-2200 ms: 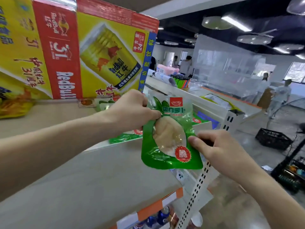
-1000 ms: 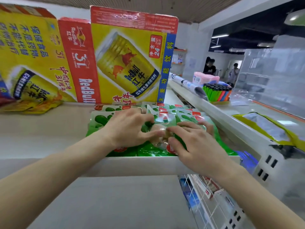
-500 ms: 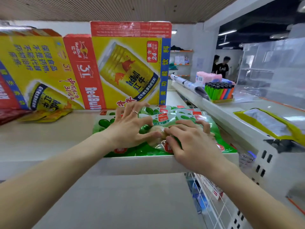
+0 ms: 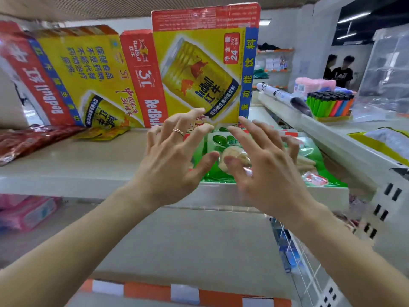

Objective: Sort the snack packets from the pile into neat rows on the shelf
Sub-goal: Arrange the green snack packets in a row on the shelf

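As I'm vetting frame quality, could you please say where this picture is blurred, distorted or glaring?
Head view: the wide-angle lens fans the Red Bull cartons outward. Head view: the right hand is motion-smeared, the left hand sharper. Head view: the pink packets at lower left are soft; the strip lights blow out white.

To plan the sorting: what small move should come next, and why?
Probably draw both hands back for another packet: the left hand and right hand are open, holding nothing, over the green packets lying on the shelf.
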The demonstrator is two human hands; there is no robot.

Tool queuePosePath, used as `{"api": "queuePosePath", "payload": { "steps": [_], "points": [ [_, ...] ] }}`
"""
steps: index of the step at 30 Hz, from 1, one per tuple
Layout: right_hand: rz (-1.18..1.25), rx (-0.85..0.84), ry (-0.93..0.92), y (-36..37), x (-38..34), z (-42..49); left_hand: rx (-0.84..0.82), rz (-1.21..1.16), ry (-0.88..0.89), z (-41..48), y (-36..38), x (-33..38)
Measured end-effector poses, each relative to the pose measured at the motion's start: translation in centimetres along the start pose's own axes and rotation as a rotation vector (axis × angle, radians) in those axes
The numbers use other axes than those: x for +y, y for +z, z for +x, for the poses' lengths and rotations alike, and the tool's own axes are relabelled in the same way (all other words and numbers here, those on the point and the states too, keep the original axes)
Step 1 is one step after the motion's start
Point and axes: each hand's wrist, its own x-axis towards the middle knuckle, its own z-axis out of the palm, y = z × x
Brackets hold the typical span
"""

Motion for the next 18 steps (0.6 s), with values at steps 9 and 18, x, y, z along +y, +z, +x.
{"api": "queuePosePath", "payload": {
  "steps": [9,18],
  "points": [
    [0.068,0.005,-0.06,2.7,-6.8,0.6,-0.079,0.103,-0.13,-6.3,-4.5,-3.5],
    [0.168,-0.027,-0.196,7.4,-20.3,2.4,-0.089,0.187,-0.28,-14.5,-12.3,-13.7]
  ]
}}
